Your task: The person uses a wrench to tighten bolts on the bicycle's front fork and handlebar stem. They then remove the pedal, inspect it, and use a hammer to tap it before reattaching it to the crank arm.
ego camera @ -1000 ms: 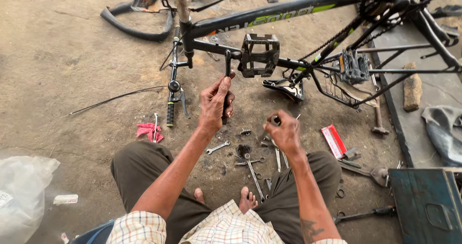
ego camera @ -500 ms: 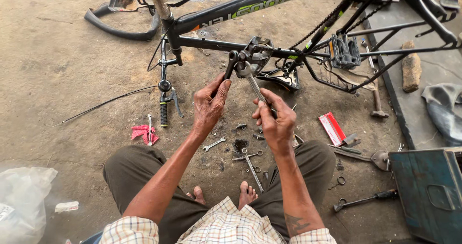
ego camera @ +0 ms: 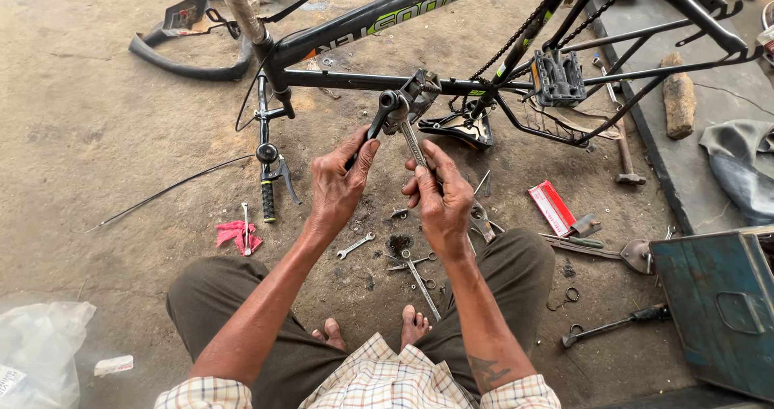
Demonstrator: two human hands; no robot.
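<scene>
A wrench [ego camera: 413,143] sits on the crank arm [ego camera: 385,111] of the upturned black bicycle frame [ego camera: 363,18]. The right hand [ego camera: 439,199] pinches the wrench's handle in its fingers; the left hand [ego camera: 339,185] pinches the crank arm. Spanners [ego camera: 355,245] lie on the floor below.

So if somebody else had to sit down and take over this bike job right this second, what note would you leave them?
Left hand: grips the black crank arm of the upturned bicycle frame, steadying it.
Right hand: holds a flat spanner, its head up at the crank's end.
Nearby on the ground: small spanner, a longer one, hammer, red box, blue metal box.
Done: the spanner is set at the crank's end.
Left: cannot tell whether the fitting is tight or loose; check by feel.
</scene>
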